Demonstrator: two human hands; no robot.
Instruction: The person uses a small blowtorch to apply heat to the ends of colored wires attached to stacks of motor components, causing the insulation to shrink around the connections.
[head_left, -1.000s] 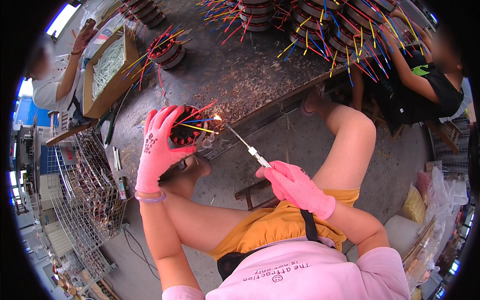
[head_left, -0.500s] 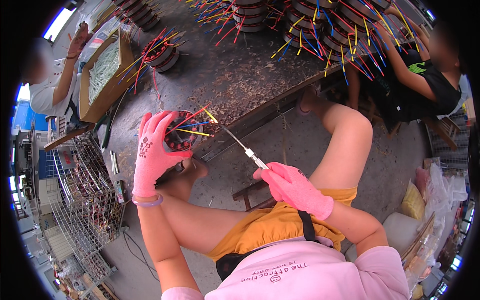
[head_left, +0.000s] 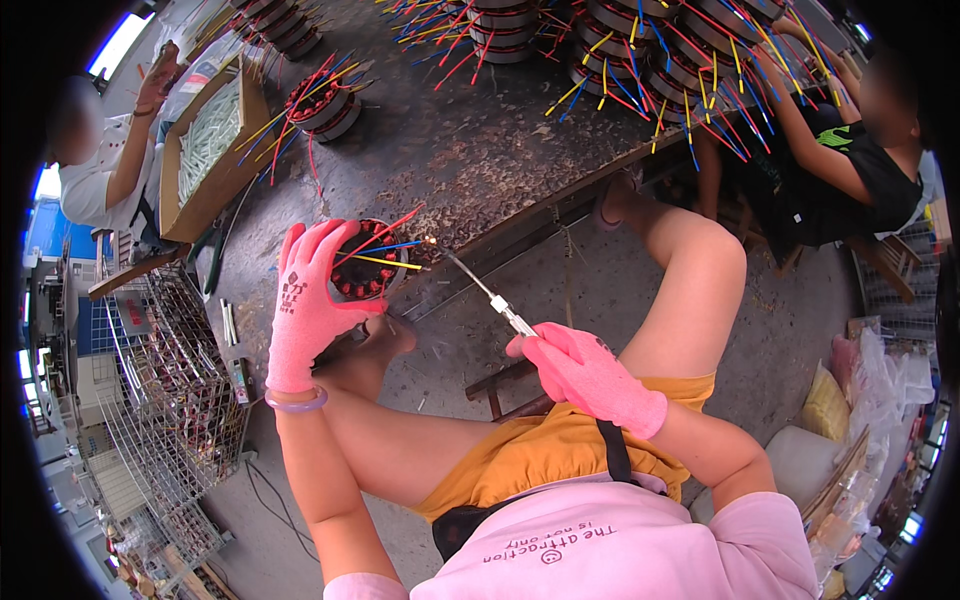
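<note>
We grip a round, red-wound metal coil ring (head_left: pixel 352 287) in our pink-gloved left hand (head_left: pixel 312 305); our pink-gloved right hand (head_left: pixel 588 376) holds a slim silver metal torch (head_left: pixel 499 303).

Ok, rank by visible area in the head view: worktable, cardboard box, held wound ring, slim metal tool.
1. Worktable
2. Cardboard box
3. Held wound ring, partly covered
4. Slim metal tool

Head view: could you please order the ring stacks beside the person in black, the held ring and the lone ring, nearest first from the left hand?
1. Held ring: gripped at the right side of the left hand.
2. Lone ring: on the table, beyond the hand.
3. Ring stacks: far right.
</note>
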